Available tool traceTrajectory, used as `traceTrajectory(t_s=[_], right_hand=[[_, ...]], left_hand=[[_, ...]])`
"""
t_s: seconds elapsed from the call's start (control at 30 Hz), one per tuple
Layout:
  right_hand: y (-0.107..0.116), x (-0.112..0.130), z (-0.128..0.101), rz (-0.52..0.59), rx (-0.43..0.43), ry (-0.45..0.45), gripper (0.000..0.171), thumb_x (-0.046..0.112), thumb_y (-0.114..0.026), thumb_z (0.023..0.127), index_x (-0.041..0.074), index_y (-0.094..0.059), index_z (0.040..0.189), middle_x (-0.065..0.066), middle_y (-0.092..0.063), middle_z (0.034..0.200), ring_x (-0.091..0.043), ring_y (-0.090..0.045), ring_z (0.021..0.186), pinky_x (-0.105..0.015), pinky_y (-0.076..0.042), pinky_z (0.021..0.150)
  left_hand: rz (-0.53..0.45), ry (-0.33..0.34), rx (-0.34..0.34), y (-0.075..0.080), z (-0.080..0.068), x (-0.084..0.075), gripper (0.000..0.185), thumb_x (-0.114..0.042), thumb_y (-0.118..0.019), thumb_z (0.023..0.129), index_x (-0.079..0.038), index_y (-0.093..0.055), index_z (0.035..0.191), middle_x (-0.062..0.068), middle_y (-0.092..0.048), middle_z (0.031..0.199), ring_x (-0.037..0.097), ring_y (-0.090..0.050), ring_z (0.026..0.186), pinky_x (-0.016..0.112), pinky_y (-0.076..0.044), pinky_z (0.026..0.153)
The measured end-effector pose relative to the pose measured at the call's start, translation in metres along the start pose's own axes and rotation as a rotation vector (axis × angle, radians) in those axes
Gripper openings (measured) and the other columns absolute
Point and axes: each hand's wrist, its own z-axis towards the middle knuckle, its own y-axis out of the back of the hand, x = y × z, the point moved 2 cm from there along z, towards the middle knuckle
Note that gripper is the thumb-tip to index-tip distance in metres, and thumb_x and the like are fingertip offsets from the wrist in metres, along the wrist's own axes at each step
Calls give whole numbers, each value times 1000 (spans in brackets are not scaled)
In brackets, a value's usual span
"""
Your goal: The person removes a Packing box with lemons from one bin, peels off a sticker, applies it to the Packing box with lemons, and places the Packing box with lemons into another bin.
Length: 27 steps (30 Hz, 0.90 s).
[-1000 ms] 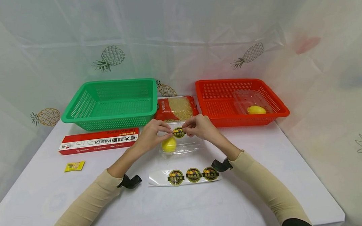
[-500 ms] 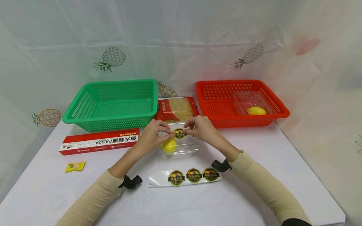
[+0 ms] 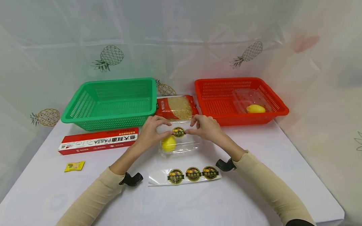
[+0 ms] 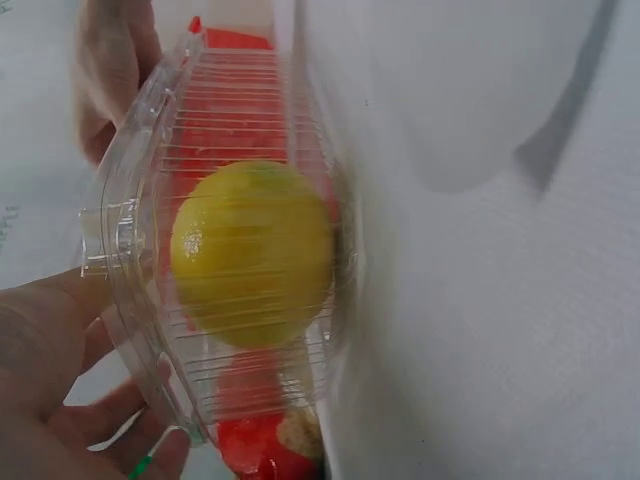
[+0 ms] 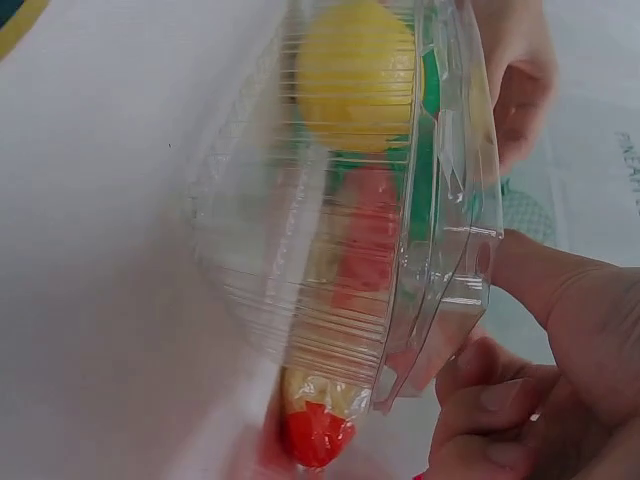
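A clear plastic clamshell box (image 3: 185, 147) with a yellow lemon (image 3: 168, 144) inside lies before me. On its lid sits a round black-and-gold sticker (image 3: 178, 132). My left hand (image 3: 151, 132) rests at the box's left side, thumb tip at the sticker's left end and fingers spread toward the far edge. From the other side my right hand (image 3: 208, 128) touches the sticker's right end with its thumb, the other fingers bent and apart from it. In the right wrist view the right thumb (image 5: 540, 275) meets the lid. Nearer me lies a strip of stickers (image 3: 183, 176).
A green basket (image 3: 108, 124) stands at the back left, a red basket (image 3: 242, 119) at the back right with a clear box and lemon in it. Between them lies a red-and-clear pasta bag (image 3: 176, 108). A pasta box (image 3: 98, 141) and yellow packet (image 3: 74, 166) lie left.
Both hands have loosened from the sticker's ends, and thumbs and forefingers have parted. The right hand has shifted slightly right. The sticker stays on the lid.
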Motion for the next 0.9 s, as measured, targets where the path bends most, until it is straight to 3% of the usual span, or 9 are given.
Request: traceTrajectory(t_s=[0.13, 0.37, 0.47, 0.67, 0.77, 0.9], right_hand=[[3, -3, -6, 25, -19, 9, 37, 47, -81, 77, 15, -66, 91, -3, -63, 73, -17, -52, 61, -26, -38, 53], [10, -12, -20, 61, -5, 2, 35, 44, -77, 82, 13, -62, 88, -4, -65, 74, -17, -58, 61, -27, -44, 55], [13, -17, -27, 105, 65, -37, 39, 46, -73, 85, 12, -58, 95, -9, -69, 79, -22, -66, 61, -29, -50, 55], [13, -26, -38, 309, 288, -121, 68, 47, -71, 87, 7, -42, 133, -15, -74, 89, -28, -72, 66, -36, -59, 59], [11, -27, -40, 420, 366, -96, 73, 41, -72, 88, 5, -36, 140, -18, -73, 89, -28, -73, 70, -38, -61, 63], [9, -30, -39, 535, 393, -44, 65, 29, -70, 91, 2, -37, 140, -22, -70, 90, -29, -72, 73, -39, -61, 66]], left_hand=[[-10, 36, 27, 1, 1, 2, 33, -29, -75, 87, -12, -71, 115, 8, -65, 124, 30, -53, 118, 52, -43, 100], [-50, 47, 36, 5, 4, 7, 33, -25, -73, 89, -9, -69, 118, 10, -66, 124, 30, -57, 120, 51, -44, 104], [-74, 66, 38, 7, 4, 10, 33, -25, -71, 91, -11, -69, 120, 9, -67, 124, 28, -58, 120, 48, -46, 104], [-112, 146, 100, 12, 1, 15, 36, -30, -67, 94, -13, -66, 126, 9, -70, 118, 25, -64, 105, 42, -53, 91], [-124, 162, 138, 15, -2, 17, 40, -31, -65, 95, -9, -64, 128, 12, -70, 114, 26, -66, 99, 39, -56, 86], [-128, 178, 187, 19, -6, 20, 42, -32, -65, 95, -5, -64, 127, 11, -71, 116, 23, -66, 96, 33, -56, 81]])
